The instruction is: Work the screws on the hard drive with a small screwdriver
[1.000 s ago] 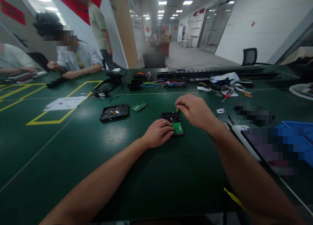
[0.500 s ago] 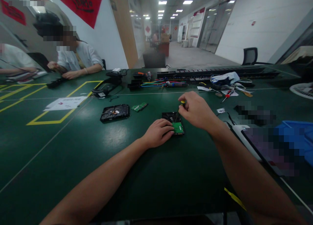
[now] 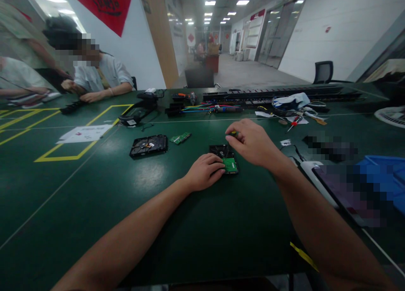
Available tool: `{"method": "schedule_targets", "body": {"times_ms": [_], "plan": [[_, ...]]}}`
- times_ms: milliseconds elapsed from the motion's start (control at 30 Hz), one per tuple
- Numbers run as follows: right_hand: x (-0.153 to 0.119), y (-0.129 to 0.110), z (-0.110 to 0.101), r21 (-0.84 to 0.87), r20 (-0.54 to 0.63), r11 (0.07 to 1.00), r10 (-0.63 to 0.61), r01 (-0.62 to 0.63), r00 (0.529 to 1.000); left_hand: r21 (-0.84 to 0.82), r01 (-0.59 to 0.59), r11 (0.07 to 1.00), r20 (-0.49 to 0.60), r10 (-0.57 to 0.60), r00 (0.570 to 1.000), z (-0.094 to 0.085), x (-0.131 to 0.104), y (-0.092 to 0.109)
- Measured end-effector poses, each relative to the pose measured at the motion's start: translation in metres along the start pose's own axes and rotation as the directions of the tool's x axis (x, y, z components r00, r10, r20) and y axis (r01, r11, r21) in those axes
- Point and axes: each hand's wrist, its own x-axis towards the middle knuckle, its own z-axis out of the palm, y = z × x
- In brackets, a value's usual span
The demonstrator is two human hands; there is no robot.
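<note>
Black rectangular metal hard drive with a green circuit board on its near half is flat on the dark-green tabletop, ahead of the wearer. Left hand is palm-down, fingers close together over the drive's left side; can't tell if it actually grips. Right hand pinches a slim screwdriver with a yellow-and-black handle between thumb and fingers, shaft pointing down at the drive (tip contact: can't tell, too small).

Risks, my read: off-axis pressure could make the tip cam out and scratch the board or jab the left fingers, which are near. Weak left-hand hold, and the drive could twist under torque. Any small screw could roll off unnoticed on dark green.

Text: black brush characters on the red diamond-shaped poster, too soft for me to read. White label on the board, illegible. No brand readable.
</note>
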Motion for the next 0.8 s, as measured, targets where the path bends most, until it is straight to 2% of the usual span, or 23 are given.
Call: {"method": "schedule_targets", "body": {"times_ms": [200, 500, 667, 800], "plan": [[0.0010, 0.0042, -0.0002, -0.010, 0.041, 1.000, 0.004, -0.004, 0.999, 0.004, 0.000, 1.000, 0.000, 0.000, 1.000, 0.0001, -0.0006, -0.0005], [-0.0012, 0.0009, 0.0026, -0.003, 0.013, 0.998, 0.059, -0.059, 0.998, -0.005, -0.009, 1.000, -0.004, 0.009, 1.000, -0.0002, 0.0005, -0.0003], [0.0005, 0.0005, 0.0028, -0.021, -0.001, 1.000, 0.020, -0.020, 1.000, 0.004, -0.013, 1.000, -0.006, 0.013, 1.000, -0.0007, 0.0009, 0.0007], [0.0013, 0.0023, 0.0013, -0.029, 0.037, 0.999, 0.019, -0.018, 0.999, 0.007, -0.013, 1.000, -0.008, 0.013, 1.000, 0.0000, 0.0004, 0.0000]]}}
